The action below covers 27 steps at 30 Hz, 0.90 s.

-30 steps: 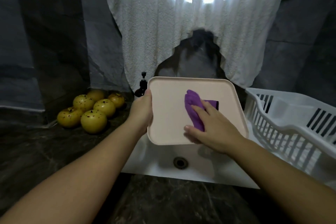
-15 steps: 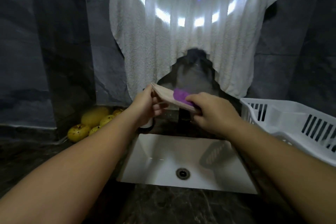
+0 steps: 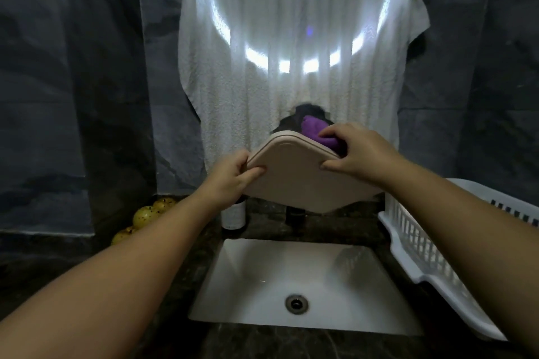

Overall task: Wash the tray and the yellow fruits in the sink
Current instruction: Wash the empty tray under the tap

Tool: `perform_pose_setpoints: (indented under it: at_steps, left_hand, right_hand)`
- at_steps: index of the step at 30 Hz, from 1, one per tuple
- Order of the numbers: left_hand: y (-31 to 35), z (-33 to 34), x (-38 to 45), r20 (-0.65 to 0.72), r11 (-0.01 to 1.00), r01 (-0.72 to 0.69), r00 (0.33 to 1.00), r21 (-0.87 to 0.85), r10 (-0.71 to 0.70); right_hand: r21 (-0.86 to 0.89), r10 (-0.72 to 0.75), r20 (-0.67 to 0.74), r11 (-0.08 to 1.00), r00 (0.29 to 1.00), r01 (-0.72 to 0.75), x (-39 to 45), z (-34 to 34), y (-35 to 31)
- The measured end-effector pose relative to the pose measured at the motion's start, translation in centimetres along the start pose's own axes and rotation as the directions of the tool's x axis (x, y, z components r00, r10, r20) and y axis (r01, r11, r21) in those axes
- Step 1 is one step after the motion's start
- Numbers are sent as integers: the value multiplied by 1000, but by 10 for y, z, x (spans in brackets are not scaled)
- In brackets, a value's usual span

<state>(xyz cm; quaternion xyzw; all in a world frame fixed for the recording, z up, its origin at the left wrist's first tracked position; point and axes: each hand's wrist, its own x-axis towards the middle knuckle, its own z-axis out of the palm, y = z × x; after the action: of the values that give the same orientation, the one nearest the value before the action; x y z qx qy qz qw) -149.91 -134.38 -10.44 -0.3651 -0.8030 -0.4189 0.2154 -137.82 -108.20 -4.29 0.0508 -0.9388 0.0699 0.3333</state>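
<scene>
Tray (image 3: 294, 175) flipped underside-up; left hand (image 3: 233, 181), right hand (image 3: 355, 154) gripping edges.

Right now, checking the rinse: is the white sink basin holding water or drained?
Drained: the white sink basin looks bare, its drain uncovered.

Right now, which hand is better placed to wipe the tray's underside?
Right. The right hand already grips the purple cloth at the tray's far edge, while the left hand steadies the tray's left edge.
</scene>
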Motion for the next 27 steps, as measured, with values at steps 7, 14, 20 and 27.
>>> perform_pose_setpoints:
  at_steps: [7, 14, 20, 27]
  left_hand:
    - [5, 10, -5, -13, 944, 116, 992, -307, -126]
    - [11, 59, -30, 236, 700, 328, 944, -635, -229]
    - [5, 67, -30, 108, 611, 302, 936, -732, -334]
    - [-10, 67, -35, 139, 581, 325, 929, -746, -342]
  right_hand:
    - [208, 59, -449, 977, 892, 40, -11, 8, 0]
    - [44, 101, -401, 995, 910, -91, -8, 42, -56]
    - [-81, -211, -232, 977, 950, 197, -28, 86, -78]
    - [137, 284, -376, 959, 882, -250, -8, 87, -53]
